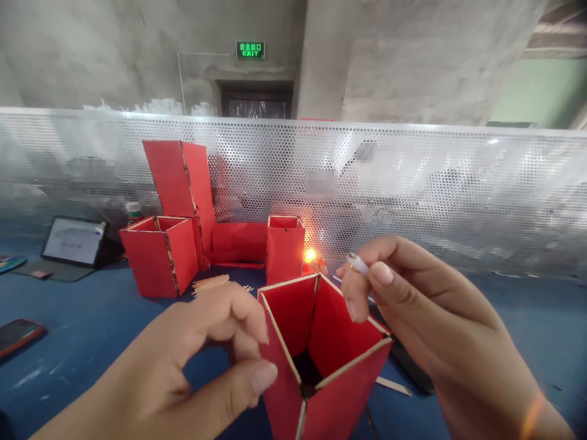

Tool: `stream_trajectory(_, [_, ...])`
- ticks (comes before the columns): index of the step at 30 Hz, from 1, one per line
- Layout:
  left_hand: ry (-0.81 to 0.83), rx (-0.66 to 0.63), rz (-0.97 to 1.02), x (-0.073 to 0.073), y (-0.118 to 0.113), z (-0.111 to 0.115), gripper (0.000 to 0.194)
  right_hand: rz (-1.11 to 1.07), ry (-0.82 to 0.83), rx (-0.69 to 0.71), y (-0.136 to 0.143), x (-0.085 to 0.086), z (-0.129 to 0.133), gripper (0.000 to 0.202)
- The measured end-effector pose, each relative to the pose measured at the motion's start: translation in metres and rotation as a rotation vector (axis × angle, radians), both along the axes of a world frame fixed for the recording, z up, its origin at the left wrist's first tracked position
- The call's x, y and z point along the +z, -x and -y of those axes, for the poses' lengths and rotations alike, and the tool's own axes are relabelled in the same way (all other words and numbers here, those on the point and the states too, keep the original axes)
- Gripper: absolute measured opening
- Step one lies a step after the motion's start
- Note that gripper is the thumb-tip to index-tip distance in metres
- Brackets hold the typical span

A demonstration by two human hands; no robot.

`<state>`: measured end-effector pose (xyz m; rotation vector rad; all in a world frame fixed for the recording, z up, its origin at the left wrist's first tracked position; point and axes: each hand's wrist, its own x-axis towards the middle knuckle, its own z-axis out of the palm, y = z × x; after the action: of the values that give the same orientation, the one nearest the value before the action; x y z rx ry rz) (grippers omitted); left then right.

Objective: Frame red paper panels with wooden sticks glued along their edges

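Note:
An open-topped red box [339,379] with pale stick edges and dark seams stands upright in front of me. My left hand [215,360] is at its left side, thumb and fingers curved and apart, with nothing seen between them. Above the box's right rim, my right hand [403,299] pinches a short white stick-like piece [358,263] with a darkened tip between thumb and forefinger. A small bright flame [310,254] burns just behind the box. Part of the white piece is hidden by my right fingers.
Behind stand a shorter red box [151,263], a tall red column [174,183] and a narrow red box [285,250]. Thin wooden sticks [211,285] lie between. A tablet [73,240] and a phone [19,336] are left; a perforated metal screen [394,183] crosses behind.

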<state>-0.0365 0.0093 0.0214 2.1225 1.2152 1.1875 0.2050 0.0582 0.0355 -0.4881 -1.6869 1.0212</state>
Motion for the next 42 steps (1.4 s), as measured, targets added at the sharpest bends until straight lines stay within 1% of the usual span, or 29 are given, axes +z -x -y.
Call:
stream_trajectory(2, [0.081,-0.105,0.161,0.001,0.001,-0.004,0.008,0.016,-0.010,-0.022,0.000,0.001,-0.001,0.017])
stream_trajectory(4, [0.138,-0.173,0.272,0.000,0.003,-0.007,0.013,0.023,-0.011,-0.038,-0.001,0.002,-0.002,0.017])
stream_trajectory(7, [0.199,-0.202,0.400,-0.004,0.003,-0.014,0.016,0.004,-0.018,-0.064,-0.006,0.004,-0.003,0.014])
stream_trajectory(10, [0.228,-0.192,0.491,-0.007,0.004,-0.020,0.015,0.012,-0.058,-0.143,-0.012,0.008,-0.003,0.014])
stream_trajectory(13, [0.249,-0.156,0.537,-0.009,0.005,-0.023,0.015,0.014,-0.087,-0.219,-0.014,0.011,0.000,0.017])
stream_trajectory(15, [0.255,-0.115,0.544,-0.010,0.006,-0.023,0.024,0.007,-0.089,-0.241,-0.013,0.012,0.001,0.019])
stream_trajectory(20, [0.164,0.011,0.487,-0.012,0.007,-0.024,0.048,0.010,-0.082,-0.191,-0.010,0.010,0.000,0.016])
stream_trajectory(22, [0.152,0.064,0.500,-0.012,0.007,-0.025,0.059,0.014,-0.093,-0.181,-0.011,0.010,-0.001,0.016])
stream_trajectory(24, [0.162,0.105,0.533,-0.011,0.006,-0.026,0.063,0.017,-0.108,-0.175,-0.013,0.009,-0.002,0.017])
stream_trajectory(25, [0.165,0.119,0.548,-0.011,0.005,-0.026,0.061,0.018,-0.109,-0.175,-0.013,0.009,-0.003,0.017])
stream_trajectory(26, [0.162,0.131,0.559,-0.011,0.005,-0.026,0.055,0.019,-0.105,-0.176,-0.014,0.009,-0.003,0.016])
stream_trajectory(29, [0.138,0.181,0.565,-0.012,0.004,-0.025,0.023,0.010,-0.079,-0.182,-0.014,0.009,-0.002,0.015])
stream_trajectory(30, [0.125,0.197,0.567,-0.012,0.004,-0.025,0.015,0.008,-0.071,-0.185,-0.013,0.008,-0.002,0.016])
stream_trajectory(31, [0.112,0.210,0.574,-0.012,0.004,-0.025,0.011,0.003,-0.068,-0.189,-0.012,0.008,-0.002,0.016])
stream_trajectory(33, [0.069,0.175,0.592,-0.011,0.006,-0.027,0.010,0.000,-0.067,-0.195,-0.011,0.008,-0.002,0.017])
stream_trajectory(35, [0.056,0.064,0.606,-0.011,0.009,-0.032,0.014,-0.001,-0.068,-0.192,-0.011,0.008,-0.003,0.017])
stream_trajectory(37, [0.108,-0.042,0.592,-0.012,0.013,-0.039,0.017,0.000,-0.061,-0.176,-0.012,0.008,-0.003,0.017])
stream_trajectory(38, [0.157,-0.061,0.577,-0.013,0.015,-0.042,0.015,0.001,-0.060,-0.166,-0.012,0.008,-0.004,0.017])
stream_trajectory(40, [0.249,-0.013,0.590,-0.017,0.019,-0.048,0.011,0.006,-0.065,-0.160,-0.013,0.008,-0.004,0.018])
stream_trajectory(42, [0.314,0.061,0.680,-0.020,0.020,-0.053,0.017,0.008,-0.079,-0.163,-0.014,0.008,-0.004,0.017])
